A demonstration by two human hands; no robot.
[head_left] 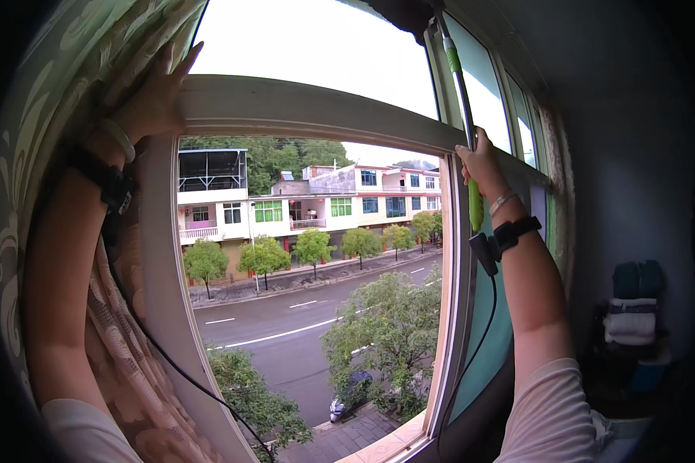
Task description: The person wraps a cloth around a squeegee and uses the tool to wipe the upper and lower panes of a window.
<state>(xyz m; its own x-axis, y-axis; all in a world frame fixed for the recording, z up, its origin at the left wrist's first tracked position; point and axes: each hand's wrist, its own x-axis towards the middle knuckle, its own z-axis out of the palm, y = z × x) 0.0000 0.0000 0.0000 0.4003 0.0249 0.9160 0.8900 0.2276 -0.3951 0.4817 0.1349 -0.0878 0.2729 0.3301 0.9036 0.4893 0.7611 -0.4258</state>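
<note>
My right hand (483, 166) is raised at the window's right upright, its fingers closed round a mop's silver-and-green pole (459, 81). The green grip end (476, 208) runs down below my fist along the forearm. At the top edge, a dark, shaggy mop head (403, 14) lies by the upper pane and is partly cut off. My left hand (150, 100) is up at the left end of the window's crossbar (301, 102), fingers stretched out against the patterned curtain (35, 154). It appears to press the curtain aside; the palm is hidden.
The lower window opening looks down on a road (286, 309), trees (382, 332) and a parked scooter (337, 409). Black cables (490, 309) hang from both wrist devices. Folded cloths (632, 320) are stacked in the dim room at right.
</note>
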